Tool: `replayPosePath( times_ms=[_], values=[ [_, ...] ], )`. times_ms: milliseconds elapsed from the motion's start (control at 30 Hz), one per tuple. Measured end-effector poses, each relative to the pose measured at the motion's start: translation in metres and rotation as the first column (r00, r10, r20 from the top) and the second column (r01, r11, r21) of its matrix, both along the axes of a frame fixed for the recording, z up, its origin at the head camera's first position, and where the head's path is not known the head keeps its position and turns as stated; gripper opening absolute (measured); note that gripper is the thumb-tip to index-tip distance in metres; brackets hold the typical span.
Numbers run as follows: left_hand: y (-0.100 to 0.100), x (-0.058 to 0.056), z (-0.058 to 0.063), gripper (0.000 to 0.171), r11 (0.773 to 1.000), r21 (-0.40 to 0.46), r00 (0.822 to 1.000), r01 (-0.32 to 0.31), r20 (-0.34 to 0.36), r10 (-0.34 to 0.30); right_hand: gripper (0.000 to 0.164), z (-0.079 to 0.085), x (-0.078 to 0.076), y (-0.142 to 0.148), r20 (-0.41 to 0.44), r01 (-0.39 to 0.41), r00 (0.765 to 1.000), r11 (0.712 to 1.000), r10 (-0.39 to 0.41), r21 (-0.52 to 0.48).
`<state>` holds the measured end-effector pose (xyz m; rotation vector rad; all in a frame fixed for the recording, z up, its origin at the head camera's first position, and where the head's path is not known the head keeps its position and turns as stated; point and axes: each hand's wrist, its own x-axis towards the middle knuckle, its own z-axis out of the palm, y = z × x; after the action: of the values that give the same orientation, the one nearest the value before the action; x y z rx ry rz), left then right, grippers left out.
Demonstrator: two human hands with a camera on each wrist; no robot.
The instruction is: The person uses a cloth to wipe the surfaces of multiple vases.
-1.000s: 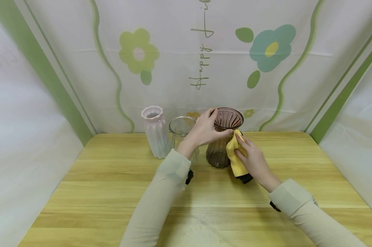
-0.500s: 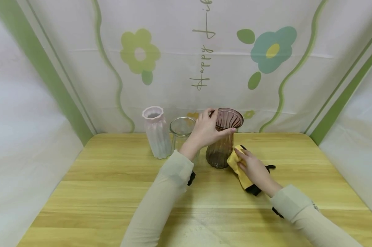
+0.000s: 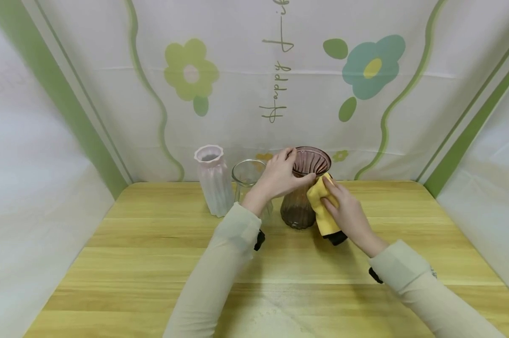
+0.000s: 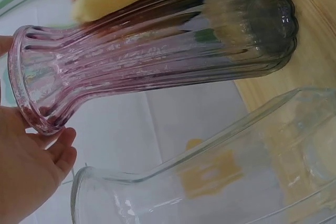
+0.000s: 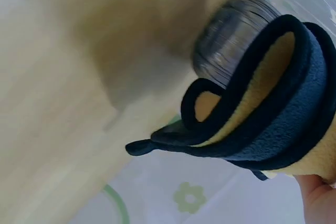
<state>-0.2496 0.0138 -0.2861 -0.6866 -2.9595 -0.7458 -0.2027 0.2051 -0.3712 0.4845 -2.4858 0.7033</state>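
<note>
A ribbed glass vase (image 3: 297, 213), purple at the flared mouth and smoky grey at the base, stands upright on the table. My left hand (image 3: 278, 177) grips its rim, fingers at the far side and thumb at the near side. Against the vase's right side, just under the rim, my right hand (image 3: 350, 218) holds a folded yellow cloth (image 3: 323, 213) with dark edging. In the right wrist view the cloth's blue-grey band (image 5: 283, 124) and hanging loop (image 5: 139, 147) show, with the vase's base (image 5: 231, 38) behind.
A clear glass vase (image 3: 249, 172) stands just left of the ribbed one, partly behind my left forearm. Beyond it is a pale pink and white fluted vase (image 3: 216, 188). A white curtain (image 3: 237, 117) with printed flowers hangs along the back edge of the wooden table (image 3: 144, 263).
The right hand and cloth slid down the vase's right side half a second ago, and now are back up near the rim. The left hand keeps its grip; the vase has shifted slightly left.
</note>
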Motion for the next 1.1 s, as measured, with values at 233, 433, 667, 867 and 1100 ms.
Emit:
replayPosePath(
  times_ms=[233,433,667,867,1100],
  values=[
    [-0.001,-0.001,-0.002,0.088,1.000,0.003,1.000,0.025,0.015,-0.025,0.053,0.008,-0.001,-0.003,-0.025,-0.003,1.000,0.999,0.002,-0.049],
    [-0.002,-0.002,-0.005,0.092,0.999,0.019,0.999,0.029,0.015,-0.030,0.054,-0.006,-0.001,0.000,0.021,-0.025,0.999,1.000,0.025,-0.012],
    [-0.001,0.000,-0.006,0.095,1.000,0.011,1.000,0.015,0.004,-0.015,0.053,-0.031,0.002,0.008,0.106,-0.033,0.994,0.996,0.024,0.080],
    [0.002,0.004,-0.006,0.098,0.998,0.054,1.000,-0.024,-0.002,0.024,0.053,-0.042,0.008,0.017,0.246,-0.039,0.969,0.979,-0.011,0.198],
    [0.004,0.004,-0.008,0.096,0.998,0.005,0.996,-0.068,-0.056,0.068,0.052,-0.042,0.008,0.016,0.166,-0.036,0.986,0.984,0.008,0.172]
  ],
)
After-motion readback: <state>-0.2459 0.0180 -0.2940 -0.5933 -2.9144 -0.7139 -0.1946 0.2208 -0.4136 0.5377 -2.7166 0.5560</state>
